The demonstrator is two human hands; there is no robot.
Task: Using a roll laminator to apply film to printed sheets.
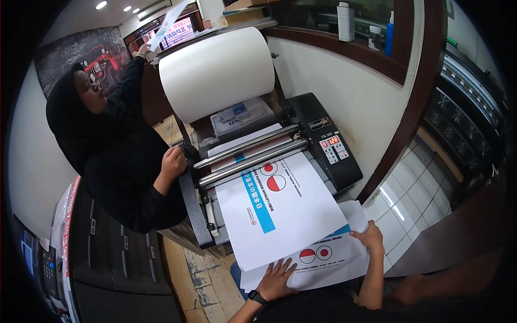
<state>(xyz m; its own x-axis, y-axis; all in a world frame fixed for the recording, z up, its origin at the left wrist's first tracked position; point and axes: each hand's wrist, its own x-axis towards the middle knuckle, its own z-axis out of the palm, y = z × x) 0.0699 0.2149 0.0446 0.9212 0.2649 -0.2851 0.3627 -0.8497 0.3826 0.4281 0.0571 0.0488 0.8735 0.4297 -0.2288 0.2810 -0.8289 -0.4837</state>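
A roll laminator stands before me, with a large white film roll above its metal rollers. One printed sheet lies on its front table, the far end under the rollers. Nearer to me, more printed paper rests partly under that sheet. My left hand, with a black watch on the wrist, lies spread on this nearer paper. At its right edge is my right hand, thumb on top and fingers partly hidden, gripping the paper.
A co-worker in black stands left of the laminator, one fist by its side frame and the other hand raised with a sheet. Dark drawers stand at lower left. A wall and dark door frame border the right side.
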